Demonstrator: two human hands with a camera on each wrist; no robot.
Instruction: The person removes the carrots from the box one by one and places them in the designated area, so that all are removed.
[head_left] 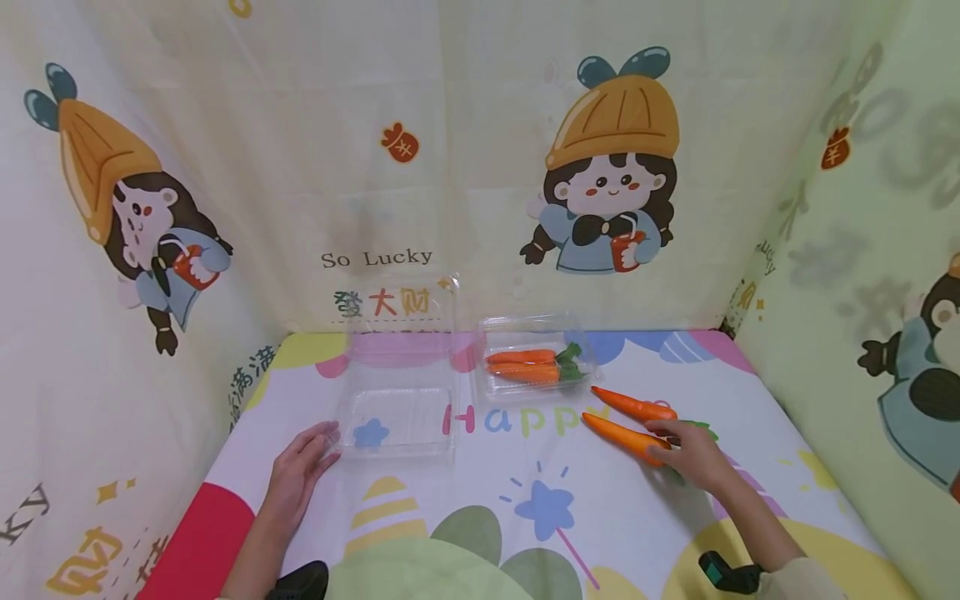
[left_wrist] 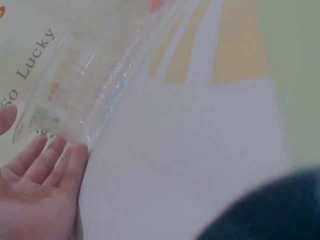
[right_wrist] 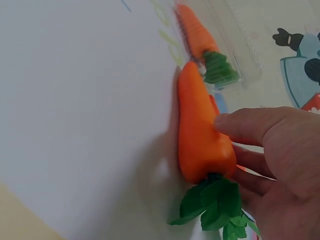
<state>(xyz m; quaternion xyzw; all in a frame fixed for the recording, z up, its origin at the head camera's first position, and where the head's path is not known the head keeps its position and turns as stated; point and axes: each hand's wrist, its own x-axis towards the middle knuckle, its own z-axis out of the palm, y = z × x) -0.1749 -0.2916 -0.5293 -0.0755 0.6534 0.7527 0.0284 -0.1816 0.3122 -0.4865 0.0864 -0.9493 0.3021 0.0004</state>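
Note:
My left hand [head_left: 300,462] rests on the table with straight fingers, their tips at the left side of an open clear plastic box [head_left: 452,446]. In the left wrist view those fingertips meet a corner of the box, with the thumb apart. At the right, my right hand [head_left: 693,454] holds the nearer of two orange carrots [right_wrist: 200,135], thumb on its side and fingers behind it. Its green leaves [right_wrist: 215,200] hang below the hand in the right wrist view. The other carrot [head_left: 630,404] lies just beyond, partly hidden by the fingers.
A second clear box [head_left: 491,392], lid down, stands at the back middle with carrots [head_left: 525,372] inside. The raised lid [head_left: 401,333] of the open box leans near the back cloth wall [head_left: 480,192]. A patterned cloth covers the table [head_left: 480,492].

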